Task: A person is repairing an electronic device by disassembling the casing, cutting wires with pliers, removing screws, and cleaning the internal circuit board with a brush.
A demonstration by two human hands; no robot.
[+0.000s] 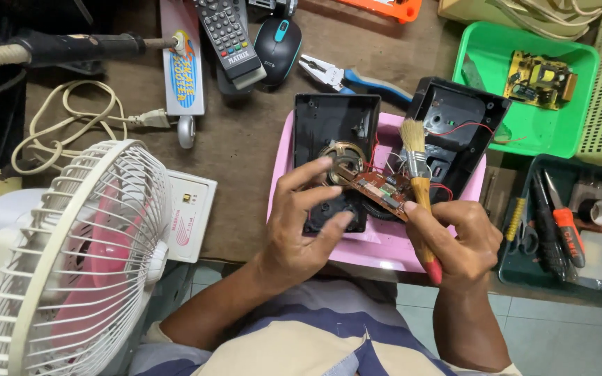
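Note:
My left hand (304, 216) pinches a small brown circuit board (382, 192) by its left end, above a pink tray (384, 247). Thin red wires run from the board to an opened black plastic casing. The casing's left half (334, 118), with a round speaker (343, 154), lies in the tray. Its right half (458, 115) leans on the tray's far right edge. My right hand (454, 240) grips a paintbrush (417, 163) with a wooden handle and red tip, bristles pointing up and away, just beside the board.
A white table fan (71, 257) stands at the left over a white box. Behind lie a power cord (71, 125), soldering iron (78, 47), remote control (230, 35), mouse (278, 42) and pliers (350, 75). A green tray (559, 132) holds another board; a dark tool tray (517, 268) sits right.

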